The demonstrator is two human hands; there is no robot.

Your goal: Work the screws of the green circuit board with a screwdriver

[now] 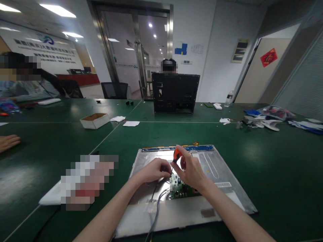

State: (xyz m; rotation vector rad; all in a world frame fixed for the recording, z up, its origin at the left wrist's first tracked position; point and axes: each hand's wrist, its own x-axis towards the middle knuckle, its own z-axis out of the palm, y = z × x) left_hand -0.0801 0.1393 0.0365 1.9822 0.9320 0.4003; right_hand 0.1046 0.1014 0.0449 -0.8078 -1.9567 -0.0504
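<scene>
My right hand (pixel 193 169) is closed around a screwdriver (pixel 177 153) with an orange and black handle. Its shaft points down toward the upper left edge of a green circuit board (pixel 176 191). Beside the shaft, my left hand (pixel 157 168) is pinched, fingertips together at the board's edge; what they hold, if anything, is hidden. The board lies on the silvery back of a flat display panel (pixel 224 173), which has a blue strip (pixel 204 148) along its far edge. Dark cables (pixel 158 205) run from near the board toward me.
A blurred-out white packet (pixel 50 195) lies left of the panel. Farther off are an open box (pixel 94 121), paper pieces (pixel 131 123) and a black monitor housing (pixel 176 92) with a person behind it. Another person's hand (pixel 8 143) rests at far left. Parts and bags (pixel 275 114) lie at right.
</scene>
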